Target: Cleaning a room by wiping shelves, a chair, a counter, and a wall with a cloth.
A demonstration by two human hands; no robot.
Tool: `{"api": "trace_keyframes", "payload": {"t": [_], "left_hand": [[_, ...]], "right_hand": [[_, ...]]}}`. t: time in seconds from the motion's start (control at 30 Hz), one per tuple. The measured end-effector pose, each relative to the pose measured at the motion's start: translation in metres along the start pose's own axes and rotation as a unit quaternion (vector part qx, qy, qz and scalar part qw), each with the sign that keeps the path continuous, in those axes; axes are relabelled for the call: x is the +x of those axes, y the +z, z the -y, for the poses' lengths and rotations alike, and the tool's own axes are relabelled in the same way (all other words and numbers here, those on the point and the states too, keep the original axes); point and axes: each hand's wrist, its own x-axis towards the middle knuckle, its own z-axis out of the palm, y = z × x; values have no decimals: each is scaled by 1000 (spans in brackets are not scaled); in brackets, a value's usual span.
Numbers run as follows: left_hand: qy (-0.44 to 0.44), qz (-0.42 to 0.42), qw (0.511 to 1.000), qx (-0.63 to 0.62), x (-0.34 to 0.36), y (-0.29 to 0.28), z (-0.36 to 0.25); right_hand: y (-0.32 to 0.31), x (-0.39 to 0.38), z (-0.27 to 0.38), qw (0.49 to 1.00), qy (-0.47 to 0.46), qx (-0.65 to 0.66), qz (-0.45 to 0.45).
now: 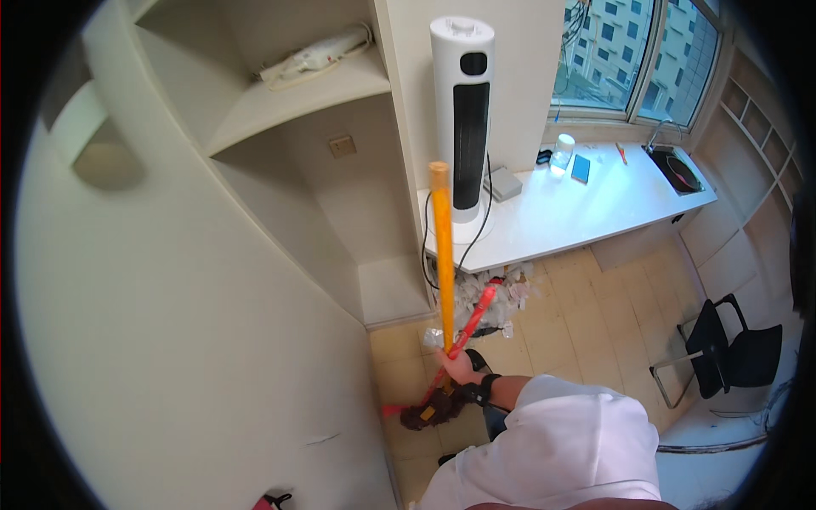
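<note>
My right hand [459, 367], with a black band at the wrist, is closed around an orange pole [444, 255]. The pole rises steeply in front of me, its pale worn tip up beside the tower fan. A red stick [473, 323] crosses the pole at the same hand and seems to be in the grip too. Below the hand, by my feet, lies a dark brown shaggy bundle [433, 410] with a yellow-orange part, like a mop head. A red piece [393, 410] shows at its left. My left hand is out of sight.
A white tower fan [463, 119] stands at the end of a white counter [569, 200] with a sink [680, 170]. Crumpled paper litter [501, 297] is heaped beneath. Open shelving [297, 110] lines the left; a black chair [722, 348] stands right.
</note>
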Motion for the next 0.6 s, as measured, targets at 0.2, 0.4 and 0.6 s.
{"api": "trace_keyframes", "payload": {"t": [0.2, 0.4, 0.6], "left_hand": [[-25, -40, 998, 48, 17, -55, 30], [-49, -63, 990, 120, 27, -92, 49], [-72, -82, 974, 201, 18, -121, 74]], "right_hand": [[-48, 3, 34, 987, -63, 80, -128], [-88, 48, 43, 974, -63, 108, -191], [-91, 78, 50, 988, -59, 78, -119]]}}
